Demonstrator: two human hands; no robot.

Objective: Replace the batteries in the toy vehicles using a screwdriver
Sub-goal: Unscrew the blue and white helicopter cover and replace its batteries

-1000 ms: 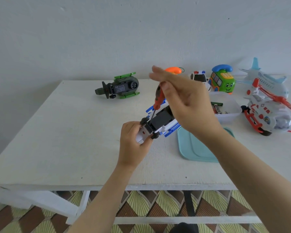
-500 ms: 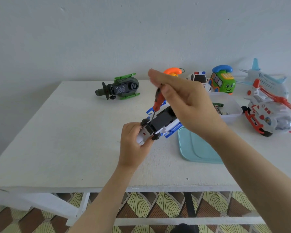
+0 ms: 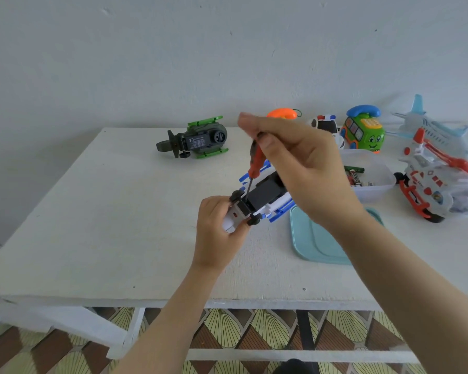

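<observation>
From the head view we count seven toys on the white table (image 3: 97,225). Our left hand (image 3: 216,225) grips the overturned white-and-blue toy (image 3: 262,198) mid-table; our right hand (image 3: 295,163) pinches one red screwdriver (image 3: 256,164), its tip apparently on the underside.

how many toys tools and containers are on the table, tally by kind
Toy vehicles: 6 (green helicopter, white and blue one held by the left hand, police car, green bus, blue plane, red and white helicopter)
Screwdriver: 1, in the right hand
Clear tub holding batteries: 1
Teal lid: 1
Orange item, partly hidden: 1
Total: 10
</observation>
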